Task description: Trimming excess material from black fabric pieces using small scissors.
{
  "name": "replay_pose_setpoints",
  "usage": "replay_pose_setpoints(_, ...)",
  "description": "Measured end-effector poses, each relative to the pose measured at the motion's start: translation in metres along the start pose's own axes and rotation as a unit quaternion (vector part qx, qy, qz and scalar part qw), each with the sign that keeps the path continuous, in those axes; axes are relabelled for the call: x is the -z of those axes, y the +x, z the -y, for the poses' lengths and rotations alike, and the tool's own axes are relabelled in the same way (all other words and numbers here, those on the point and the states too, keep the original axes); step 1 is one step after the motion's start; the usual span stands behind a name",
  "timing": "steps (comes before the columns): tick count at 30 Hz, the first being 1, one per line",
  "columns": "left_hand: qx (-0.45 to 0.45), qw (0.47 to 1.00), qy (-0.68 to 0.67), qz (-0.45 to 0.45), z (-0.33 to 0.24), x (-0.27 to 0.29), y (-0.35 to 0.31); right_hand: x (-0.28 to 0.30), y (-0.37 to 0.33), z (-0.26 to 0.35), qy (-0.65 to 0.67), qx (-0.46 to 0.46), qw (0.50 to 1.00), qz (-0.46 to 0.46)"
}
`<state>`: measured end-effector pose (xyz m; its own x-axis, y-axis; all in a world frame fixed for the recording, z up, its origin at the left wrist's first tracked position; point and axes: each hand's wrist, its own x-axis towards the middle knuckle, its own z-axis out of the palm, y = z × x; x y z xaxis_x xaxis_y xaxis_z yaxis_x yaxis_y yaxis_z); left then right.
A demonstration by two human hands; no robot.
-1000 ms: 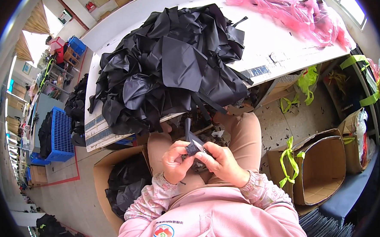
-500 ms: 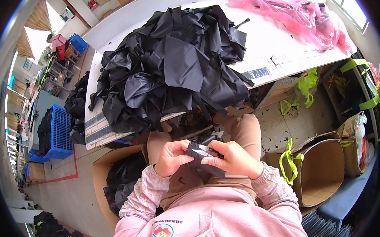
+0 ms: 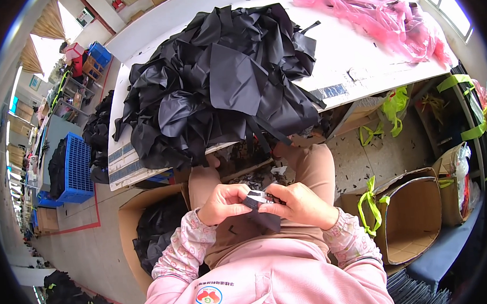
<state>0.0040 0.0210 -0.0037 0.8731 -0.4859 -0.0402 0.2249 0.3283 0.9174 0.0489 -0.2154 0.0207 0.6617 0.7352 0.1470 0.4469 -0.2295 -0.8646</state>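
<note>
Over my lap, my left hand pinches the end of a black fabric piece between thumb and fingers. The rest of that piece hangs down between my thighs. My right hand is closed round a pair of thread snips, whose pale metal blades lie against the fabric beside my left fingertips. The snips' handle is mostly hidden in my right fingers. Ahead of both hands, a large heap of black fabric pieces lies on the white table, with straps dangling over its near edge.
A cardboard box with black fabric stands to my left, another open cardboard box to my right. Pink plastic sheeting lies at the table's far right. A blue crate is farther left. Dark scraps litter the floor.
The fabric piece has shifted and turned between my hands, and less of it shows above the fingers. The snips' blades, plainly apart before, now look foreshortened and closer to the fabric's edge.
</note>
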Motion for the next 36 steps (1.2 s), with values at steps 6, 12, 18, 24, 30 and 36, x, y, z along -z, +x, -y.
replay_pose_setpoints(6, 0.016, 0.999, 0.026, 0.012, -0.001, 0.002, -0.001, -0.001, -0.003, -0.001, 0.026, -0.009, 1.000, 0.008)
replay_pose_setpoints(12, -0.003, 1.000, 0.009, -0.013, 0.003, -0.003, -0.001, -0.005, -0.004, 0.003, 0.010, -0.011, 1.000, -0.020)
replay_pose_setpoints(18, -0.008, 0.999, 0.030, -0.015, 0.001, -0.003, -0.001, -0.004, -0.005, 0.001, -0.006, -0.013, 1.000, -0.025)
replay_pose_setpoints(24, -0.003, 0.999, 0.051, -0.009, -0.003, -0.002, -0.002, -0.003, -0.008, -0.002, -0.013, -0.018, 1.000, -0.019)
replay_pose_setpoints(30, 0.027, 0.998, 0.048, 0.005, -0.009, 0.004, 0.000, 0.002, -0.009, 0.002, 0.008, -0.019, 1.000, 0.002)
replay_pose_setpoints(36, 0.124, 0.987, 0.025, 0.096, -0.020, 0.019, 0.009, 0.010, -0.008, 0.005, -0.024, -0.006, 0.999, 0.043)
